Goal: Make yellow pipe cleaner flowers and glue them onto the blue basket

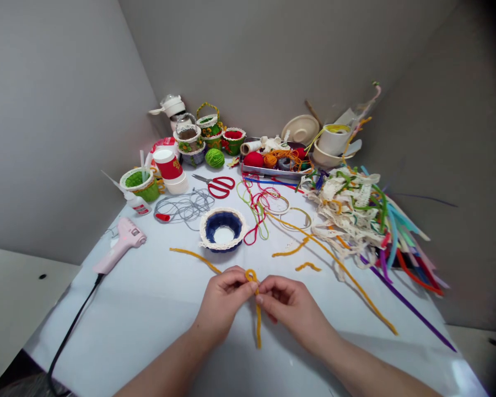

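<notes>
A mustard-yellow pipe cleaner [258, 330] is bent into a small loop at the top, one end hanging down between my hands. My left hand [221, 300] pinches it just below the loop, thumb against fingers. Close beside, my right hand [291, 303] has its thumb and fingertips closed on the same pipe cleaner under the loop. Another yellow length [194, 255] runs out behind my left hand; whether it joins the loop is hidden. Just beyond my hands stands a dark blue woven bowl [224, 242] with a white lace rim.
Loose yellow pieces [308, 266] lie right of my hands. Red-handled scissors [220, 186], grey cord [186, 207] and a pink glue gun [122, 245] are left. A tray [273, 170] of yarn stands behind. Lace and pipe cleaners [347, 209] heap up right.
</notes>
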`<state>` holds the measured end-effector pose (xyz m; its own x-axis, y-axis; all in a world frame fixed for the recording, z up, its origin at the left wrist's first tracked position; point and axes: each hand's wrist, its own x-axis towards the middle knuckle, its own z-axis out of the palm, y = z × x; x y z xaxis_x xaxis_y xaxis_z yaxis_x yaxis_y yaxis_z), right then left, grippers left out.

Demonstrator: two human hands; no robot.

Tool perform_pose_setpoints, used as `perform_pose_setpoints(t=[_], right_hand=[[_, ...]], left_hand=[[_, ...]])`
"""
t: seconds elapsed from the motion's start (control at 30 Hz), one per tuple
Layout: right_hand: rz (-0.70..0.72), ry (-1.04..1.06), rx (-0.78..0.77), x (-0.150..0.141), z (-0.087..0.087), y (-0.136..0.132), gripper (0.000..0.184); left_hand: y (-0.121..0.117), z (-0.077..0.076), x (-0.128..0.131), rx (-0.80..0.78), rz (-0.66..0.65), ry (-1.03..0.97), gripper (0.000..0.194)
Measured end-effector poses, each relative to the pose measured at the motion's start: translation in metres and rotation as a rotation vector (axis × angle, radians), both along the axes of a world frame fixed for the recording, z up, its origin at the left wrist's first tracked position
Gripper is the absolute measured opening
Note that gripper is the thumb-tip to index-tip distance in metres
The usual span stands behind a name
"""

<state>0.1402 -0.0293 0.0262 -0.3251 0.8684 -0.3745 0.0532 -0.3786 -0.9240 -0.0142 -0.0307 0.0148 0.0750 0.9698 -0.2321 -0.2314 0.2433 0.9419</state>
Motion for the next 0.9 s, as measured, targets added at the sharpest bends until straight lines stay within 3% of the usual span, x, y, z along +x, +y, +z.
perform_pose_setpoints(t=[0.17, 0.3, 0.5, 0.77, 0.9], right_hand=[[-0.028, -0.04, -0.031, -0.003, 0.0, 0.0, 0.022], [-0.017, -0.05, -0.035, -0.002, 0.001, 0.0, 0.02], [-0.011, -0.115, -0.012, 0.004, 0.001, 0.003, 0.017], [-0.002, -0.115, -0.02, 0.006, 0.0, 0.004, 0.017], [0.027, -0.101, -0.027, 0.006, 0.001, 0.003, 0.017]], left_hand=[[-0.003, -0.001, 0.005, -0.105, 0.051, -0.091, 0.01], [-0.002, 0.001, 0.003, -0.226, 0.013, -0.162, 0.008], [0.005, 0.012, -0.01, -0.228, -0.141, -0.051, 0.014], [0.009, 0.011, -0.017, -0.277, -0.128, 0.053, 0.018], [0.01, 0.009, -0.015, -0.325, -0.151, 0.001, 0.017]])
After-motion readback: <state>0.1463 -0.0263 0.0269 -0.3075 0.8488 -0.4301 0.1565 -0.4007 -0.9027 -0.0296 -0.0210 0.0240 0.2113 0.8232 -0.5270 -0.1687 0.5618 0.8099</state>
